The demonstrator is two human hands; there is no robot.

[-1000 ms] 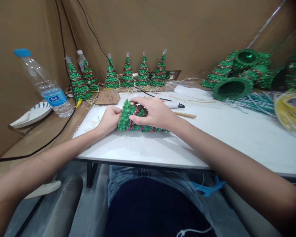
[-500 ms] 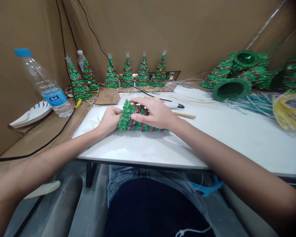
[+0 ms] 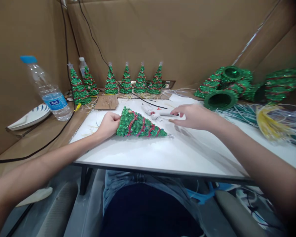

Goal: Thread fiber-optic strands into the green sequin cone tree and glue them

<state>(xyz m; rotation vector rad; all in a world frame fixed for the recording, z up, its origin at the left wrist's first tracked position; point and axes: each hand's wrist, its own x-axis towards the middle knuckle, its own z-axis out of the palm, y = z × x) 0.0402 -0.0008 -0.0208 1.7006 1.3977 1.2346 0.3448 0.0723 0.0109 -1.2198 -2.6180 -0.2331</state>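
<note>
A small green tinsel Christmas tree [image 3: 139, 124] with red garland lies on its side on the white tabletop, its tip to the right. My left hand [image 3: 110, 124] is closed on the edge of its base. My right hand [image 3: 193, 116] is at the right of the tree, fingers curled down at the wooden stick, which is mostly hidden beneath them. Just beside those fingers lies a white glue gun [image 3: 162, 112] with a black end.
Several finished trees [image 3: 126, 80] stand along the back. More trees [image 3: 220, 99] lie at the right, hollow bases showing, beside bundled wires [image 3: 271, 123]. A plastic bottle [image 3: 54, 100] and a plate [image 3: 31, 116] are at the left. A black cable [image 3: 92, 38] hangs across the work area.
My right hand has let go of the tree and moved right to the wooden stick beside the glue gun. My left hand still holds the tree's base.
</note>
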